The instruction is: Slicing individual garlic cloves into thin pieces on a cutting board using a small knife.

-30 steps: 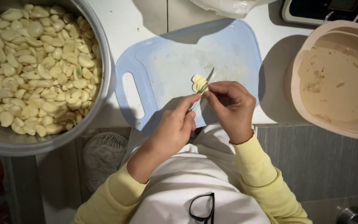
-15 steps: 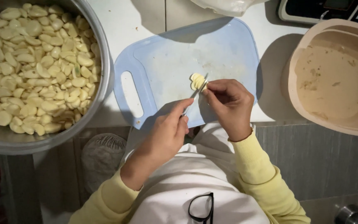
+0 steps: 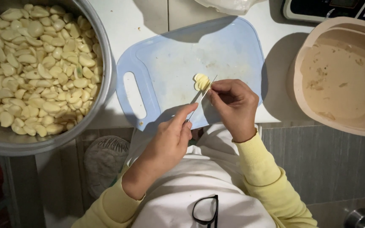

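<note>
Right now the left hand [image 3: 170,137] is closed around a small knife with a thin silver blade [image 3: 201,98]. Its pointing finger lies straight along the top of the knife. The blade tip touches a little pale yellow pile of sliced garlic [image 3: 201,82].

The right hand [image 3: 233,105] is curled, with its fingertips pinched down on the right side of the garlic, just beside the blade. So the garlic sits between the two hands, closer to the right one.

The garlic lies on a light blue plastic cutting board with a handle hole [image 3: 157,67]. It is a bit right of the board's middle, nearer the edge close to the person. The board lies on a white counter [image 3: 148,17], and its near edge reaches the counter's front edge.

At the left edge of the counter stands a big round metal bowl [image 3: 106,80], full of peeled whole garlic cloves [image 3: 34,67]. At the right edge stands a beige plastic tub [image 3: 343,80] with a few bits stuck inside.

The person wears yellow sleeves [image 3: 267,177], and black glasses [image 3: 205,209] hang on the white top.
</note>
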